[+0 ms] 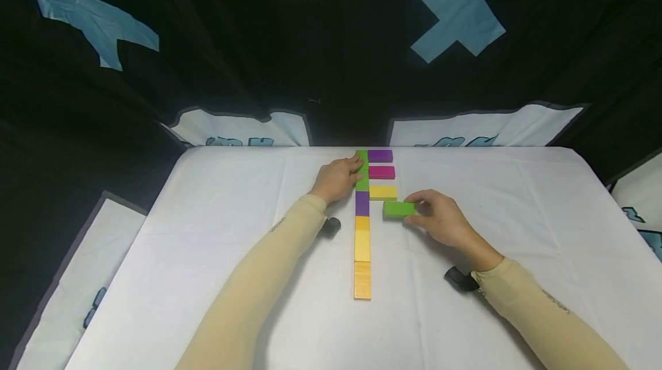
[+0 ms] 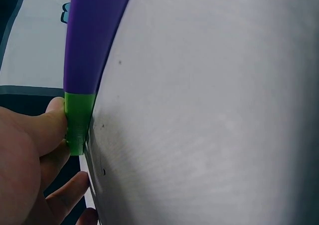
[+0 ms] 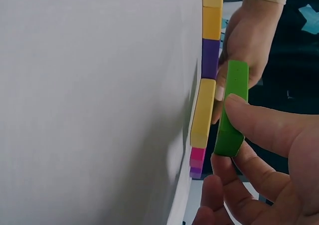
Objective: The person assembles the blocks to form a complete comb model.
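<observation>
A column of end-to-end wooden blocks, with green, a purple block and yellow ones, runs down the white table. My left hand rests its fingertips on the green blocks at the far end. In the left wrist view, the thumb touches one green block. My right hand pinches another green block by its right end, between thumb and fingers. This block is raised above the table, just nearer than a yellow block that extends right from the column.
Beyond that yellow block, a pink block and a purple block also extend right from the column. An orange-yellow block ends the column nearest me. The table's far edge borders a black cloth.
</observation>
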### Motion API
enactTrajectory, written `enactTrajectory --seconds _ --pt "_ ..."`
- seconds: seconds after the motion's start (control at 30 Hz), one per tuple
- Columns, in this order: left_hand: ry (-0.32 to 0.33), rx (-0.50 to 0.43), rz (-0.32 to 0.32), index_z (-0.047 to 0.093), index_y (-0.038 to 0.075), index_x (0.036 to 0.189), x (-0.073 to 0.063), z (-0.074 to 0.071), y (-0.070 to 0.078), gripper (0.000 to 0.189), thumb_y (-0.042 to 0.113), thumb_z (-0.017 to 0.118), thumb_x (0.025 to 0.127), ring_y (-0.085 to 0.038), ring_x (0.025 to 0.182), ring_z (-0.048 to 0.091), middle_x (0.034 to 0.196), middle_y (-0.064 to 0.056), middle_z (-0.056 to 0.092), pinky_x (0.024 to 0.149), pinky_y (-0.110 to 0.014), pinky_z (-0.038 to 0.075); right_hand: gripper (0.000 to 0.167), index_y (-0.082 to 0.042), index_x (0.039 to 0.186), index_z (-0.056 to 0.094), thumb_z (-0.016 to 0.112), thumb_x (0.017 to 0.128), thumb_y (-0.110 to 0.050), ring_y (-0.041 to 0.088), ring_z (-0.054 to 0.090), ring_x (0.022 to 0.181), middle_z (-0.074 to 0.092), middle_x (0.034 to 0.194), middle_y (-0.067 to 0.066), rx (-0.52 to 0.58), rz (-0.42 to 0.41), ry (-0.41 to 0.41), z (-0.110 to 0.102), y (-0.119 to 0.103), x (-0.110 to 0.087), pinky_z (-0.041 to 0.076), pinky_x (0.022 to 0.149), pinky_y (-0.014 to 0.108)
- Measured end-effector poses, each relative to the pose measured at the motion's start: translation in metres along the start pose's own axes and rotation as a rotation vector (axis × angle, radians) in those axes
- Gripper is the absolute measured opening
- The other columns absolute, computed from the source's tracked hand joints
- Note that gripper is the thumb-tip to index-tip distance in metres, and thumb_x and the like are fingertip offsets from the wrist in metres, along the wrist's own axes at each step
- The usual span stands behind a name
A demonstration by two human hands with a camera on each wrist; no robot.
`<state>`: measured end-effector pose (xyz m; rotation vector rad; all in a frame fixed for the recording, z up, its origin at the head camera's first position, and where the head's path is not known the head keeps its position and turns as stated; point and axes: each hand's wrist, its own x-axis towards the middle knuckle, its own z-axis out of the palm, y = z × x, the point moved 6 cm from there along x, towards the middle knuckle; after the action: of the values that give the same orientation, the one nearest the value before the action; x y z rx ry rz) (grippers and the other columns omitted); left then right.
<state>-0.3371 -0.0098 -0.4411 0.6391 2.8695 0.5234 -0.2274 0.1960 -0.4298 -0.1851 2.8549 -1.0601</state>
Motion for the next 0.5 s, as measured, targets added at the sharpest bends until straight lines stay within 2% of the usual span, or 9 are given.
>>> enactTrajectory --seconds 0.23,0.5 --pt "0.001 0.0 -0.001 0.044 0.018 0.152 0.0 -0.001 0.0 0.05 0.034 0.053 0.105 -0.023 0.147 0.035 0.162 0.003 0.032 0.121 -0.039 0.027 0.04 -0.003 0.124 0.067 0.078 0.088 -0.018 0.036 0.059 0.111 0.064 0.124 0.021 -0.032 -0.034 -0.015 0.005 -0.008 0.003 0.05 0.095 0.054" --pt "0.001 -0.001 -0.003 0.043 0.019 0.153 -0.001 -0.001 0.001 0.051 0.034 0.053 0.105 -0.023 0.147 0.035 0.162 0.003 0.032 0.121 -0.039 0.027 0.041 -0.001 0.125 0.066 0.078 0.089 -0.016 0.04 0.058 0.117 0.062 0.129 0.024 -0.053 -0.043 -0.069 0.01 -0.016 0.007 0.047 0.101 0.056"
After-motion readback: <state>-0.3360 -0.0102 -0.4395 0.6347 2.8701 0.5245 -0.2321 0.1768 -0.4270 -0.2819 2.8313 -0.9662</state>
